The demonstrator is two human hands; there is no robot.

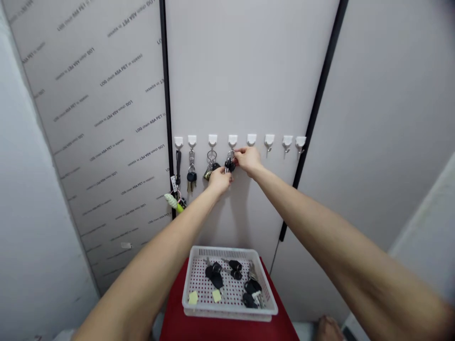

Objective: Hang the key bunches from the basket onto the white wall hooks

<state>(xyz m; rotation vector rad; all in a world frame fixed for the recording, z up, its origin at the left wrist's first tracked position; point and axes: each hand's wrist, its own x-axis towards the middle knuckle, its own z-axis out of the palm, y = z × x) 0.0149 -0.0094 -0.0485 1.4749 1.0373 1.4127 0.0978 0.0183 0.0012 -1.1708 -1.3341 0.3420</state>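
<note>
A row of white wall hooks (251, 139) runs across the pale panel. Both my hands reach up to the fourth hook (232, 140). My right hand (249, 160) pinches the ring of a black key bunch (229, 165) just under that hook. My left hand (220, 180) is closed on the lower part of the same bunch. The first three hooks on the left carry key sets: one on a black strap with a green tag (175, 201), one with a black key (191, 176), one on a big ring (211, 163).
The hooks to the right (287, 141) hang bare. Below stands a white perforated basket (192, 277) with several black keys (215, 275) and yellow tags, on a red surface (177, 327). Black vertical strips divide the wall panels.
</note>
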